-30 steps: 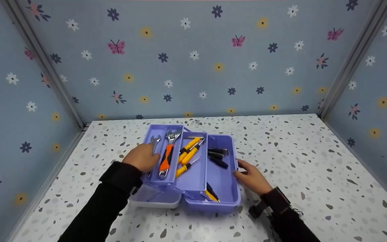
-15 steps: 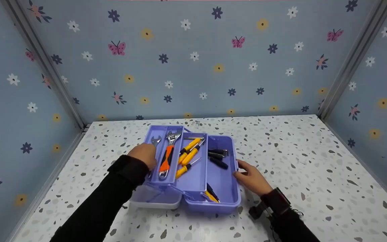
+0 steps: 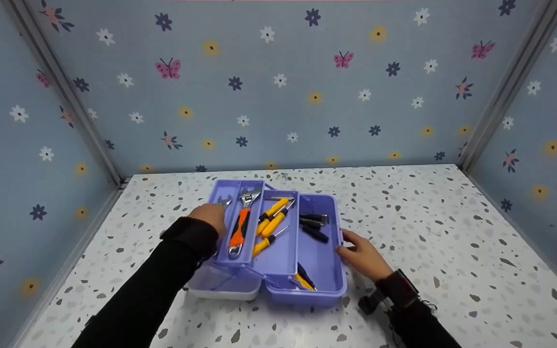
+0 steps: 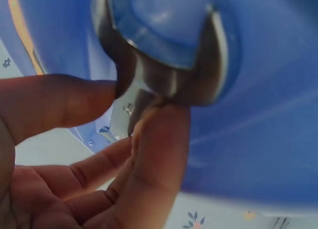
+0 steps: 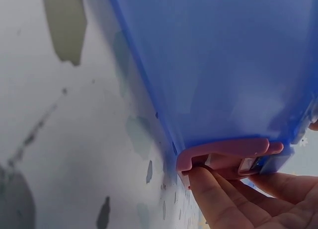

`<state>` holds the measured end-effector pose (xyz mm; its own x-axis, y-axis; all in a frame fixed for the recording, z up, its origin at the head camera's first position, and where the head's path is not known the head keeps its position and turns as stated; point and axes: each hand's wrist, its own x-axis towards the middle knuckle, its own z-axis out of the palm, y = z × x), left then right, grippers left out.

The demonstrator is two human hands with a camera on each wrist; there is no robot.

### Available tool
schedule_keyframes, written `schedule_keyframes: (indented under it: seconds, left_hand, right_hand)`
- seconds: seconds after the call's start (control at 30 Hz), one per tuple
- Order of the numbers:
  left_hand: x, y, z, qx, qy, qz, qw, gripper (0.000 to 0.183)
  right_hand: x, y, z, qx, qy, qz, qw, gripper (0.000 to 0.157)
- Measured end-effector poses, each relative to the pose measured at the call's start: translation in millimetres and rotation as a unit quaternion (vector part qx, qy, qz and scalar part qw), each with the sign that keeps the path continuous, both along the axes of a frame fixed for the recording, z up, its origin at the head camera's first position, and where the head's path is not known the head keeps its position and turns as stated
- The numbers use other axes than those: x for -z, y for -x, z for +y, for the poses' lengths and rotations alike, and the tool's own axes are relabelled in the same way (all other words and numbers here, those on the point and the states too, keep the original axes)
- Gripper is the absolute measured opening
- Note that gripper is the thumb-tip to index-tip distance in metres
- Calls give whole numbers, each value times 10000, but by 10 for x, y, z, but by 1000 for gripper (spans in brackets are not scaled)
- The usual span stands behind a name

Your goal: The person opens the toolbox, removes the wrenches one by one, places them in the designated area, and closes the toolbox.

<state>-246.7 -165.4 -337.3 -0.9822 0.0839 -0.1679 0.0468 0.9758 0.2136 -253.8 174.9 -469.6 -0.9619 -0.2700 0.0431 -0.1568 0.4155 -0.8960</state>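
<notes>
A purple toolbox (image 3: 321,258) stands unfolded, its two stepped trays spread to the left. My left hand (image 3: 209,216) reaches into the outermost tray (image 3: 220,188) and pinches an open-end wrench (image 4: 169,80) just below its head, between thumb and fingers; most of the handle is hidden. Beside it in that tray lies an adjustable wrench (image 3: 241,224) with an orange and black grip. My right hand (image 3: 364,255) holds the box's right wall, thumb at the rim, fingers at the pink latch (image 5: 228,148).
Yellow-handled screwdrivers (image 3: 272,222) lie in the middle tray. Black-handled tools (image 3: 313,227) and a yellow-and-black tool (image 3: 304,279) rest in the main compartment. The box's lid (image 3: 225,290) is folded out beneath the trays. Flower-patterned walls (image 3: 278,106) enclose the speckled table (image 3: 428,232).
My left hand has shifted slightly right and away from me, turning so its thumb is now hidden in the head view. The right hand and toolbox stay put.
</notes>
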Motion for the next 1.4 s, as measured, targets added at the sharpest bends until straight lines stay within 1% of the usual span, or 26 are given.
schedule_keyframes:
  seconds: [0.13,0.27,0.33,0.43,0.6,0.7,0.87,1.0,1.13,1.2,1.3,1.37,1.4]
  left_hand:
    - [-17,-11,-10,-73,-183,-58,9998,8]
    - [-19,-7,-30,-101,-226,43,9997,3]
    - [-14,2,-42,-86,-136,113,9998,6]
    - [-4,11,-57,-151,-166,55,9997,11]
    - [3,18,-67,-367,-485,-106,9981,18]
    - [-10,13,-75,-347,-605,-41,9976,13]
    - [-31,0,-90,-227,-718,106,9971,20]
    - [-7,-6,-90,-205,-786,149,9966,15]
    - [2,-22,-90,-304,-941,142,9950,15]
    - [-7,-39,-95,-375,-1102,220,9930,20]
    - [-20,-79,-96,-414,-1422,482,9878,27]
    - [-19,-106,-79,-382,-1614,752,9833,26]
    - [-14,-119,-61,-368,-1712,880,9806,22]
  right_hand:
    - [22,13,8,27,33,-38,10000,57]
    - [26,12,4,116,36,-107,9999,56]
    - [27,11,3,116,17,-119,9999,56]
    - [26,13,1,105,6,-108,9999,56]
    - [17,3,-4,65,60,-48,9999,56]
    - [15,-1,-2,38,31,-12,10000,57]
    - [16,8,15,59,-50,-21,10000,56]
    - [2,6,33,-38,78,-114,9999,59]
    - [-20,-1,44,-166,249,-174,9994,60]
    - [-34,-3,48,-113,264,-175,9994,60]
    - [-61,-3,51,58,275,-143,9995,58]
    - [-87,-7,56,202,255,-123,9994,57]
    - [-101,-10,57,267,265,-115,9992,57]
